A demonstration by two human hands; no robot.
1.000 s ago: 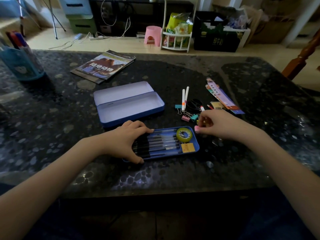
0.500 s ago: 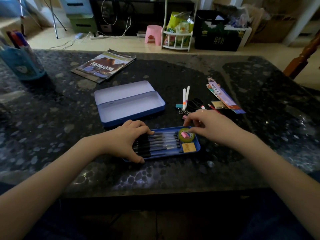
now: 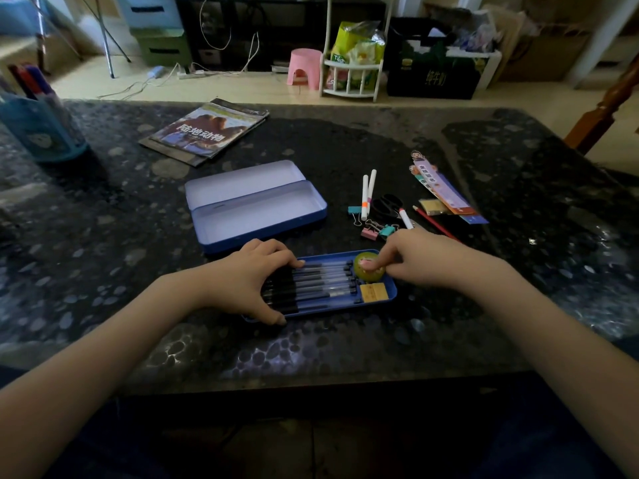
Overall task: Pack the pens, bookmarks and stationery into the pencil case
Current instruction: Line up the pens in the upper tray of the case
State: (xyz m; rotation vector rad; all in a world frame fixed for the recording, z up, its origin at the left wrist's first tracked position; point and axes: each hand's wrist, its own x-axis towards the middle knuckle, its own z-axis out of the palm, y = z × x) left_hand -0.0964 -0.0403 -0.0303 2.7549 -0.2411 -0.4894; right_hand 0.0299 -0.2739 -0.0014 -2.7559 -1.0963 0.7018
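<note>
A dark speckled stone worktop (image 3: 345,347) fills the view; beyond it lies a pale floor with a pink plastic stool (image 3: 304,68). The open blue metal pencil case (image 3: 256,205) sits mid-worktop. Just nearer than the case lies its shallow blue tray (image 3: 389,294) of black pens (image 3: 321,285). The left hand (image 3: 252,280) grips the tray's end. Half a second ago the right hand (image 3: 425,257) hovered higher; now its fingers (image 3: 375,266) press what seems a pink clip (image 3: 364,262) into the green tape roll (image 3: 363,275).
</note>
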